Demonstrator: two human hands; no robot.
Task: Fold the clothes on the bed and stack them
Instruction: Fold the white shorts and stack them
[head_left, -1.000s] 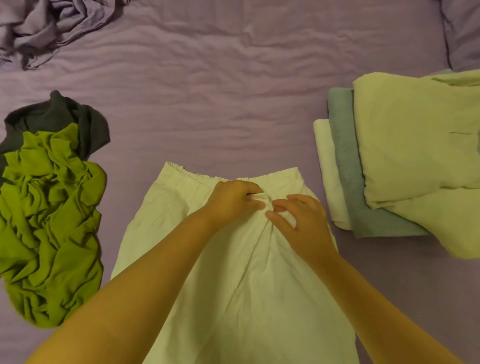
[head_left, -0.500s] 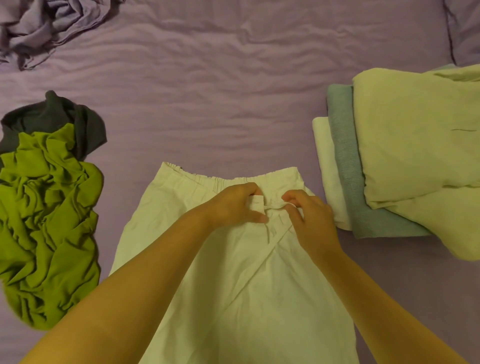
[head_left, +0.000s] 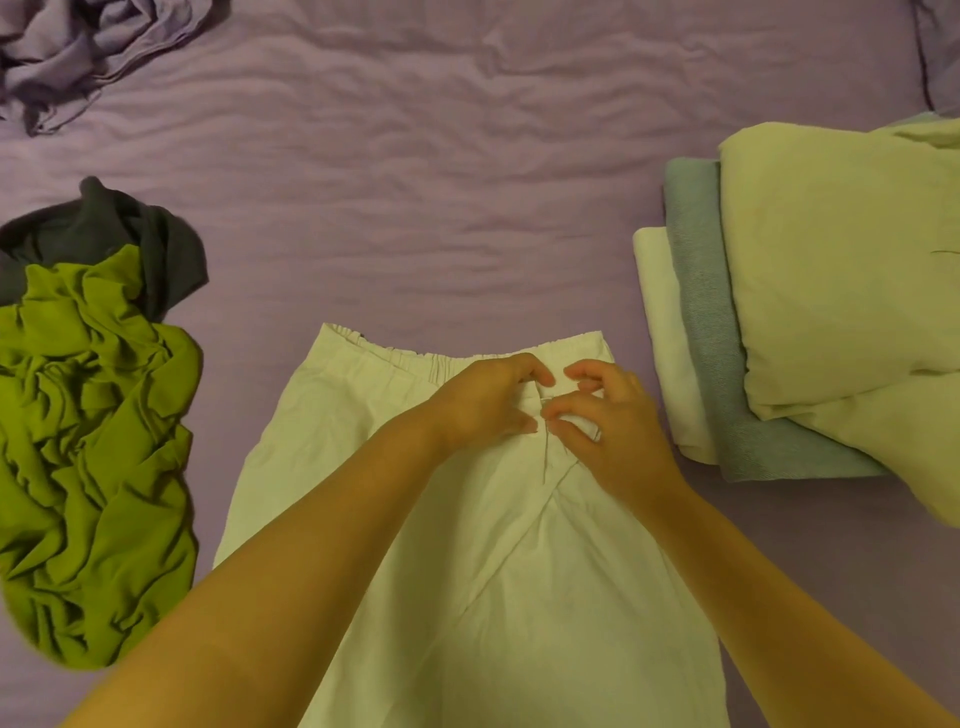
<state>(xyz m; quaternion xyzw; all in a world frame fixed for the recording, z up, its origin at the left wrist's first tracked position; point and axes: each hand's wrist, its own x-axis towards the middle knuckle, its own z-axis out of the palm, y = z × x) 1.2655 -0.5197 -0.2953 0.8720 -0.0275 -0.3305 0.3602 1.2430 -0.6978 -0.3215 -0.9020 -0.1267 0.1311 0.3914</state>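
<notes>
A cream garment (head_left: 363, 467) with an elastic waistband lies flat on the purple bed (head_left: 441, 182), waistband away from me. My left hand (head_left: 483, 400) grips the cloth at the front opening just below the waistband. Beside it, my right hand (head_left: 608, 421) pinches the cloth on the other side of that opening with thumb and fingers. A stack of folded clothes (head_left: 831, 291) sits to the right: a pale yellow piece on top, a grey-blue one under it, a white one at the bottom.
A crumpled green garment (head_left: 88, 467) lies at the left, over a dark grey garment (head_left: 130, 228). A bunched lilac cloth (head_left: 78, 47) sits at the far left corner. A pillow edge (head_left: 940, 52) shows at the far right.
Both hands have slid a little up toward the waistband. My right hand's fingers have curled from lying on the cloth into a pinch at the opening.
</notes>
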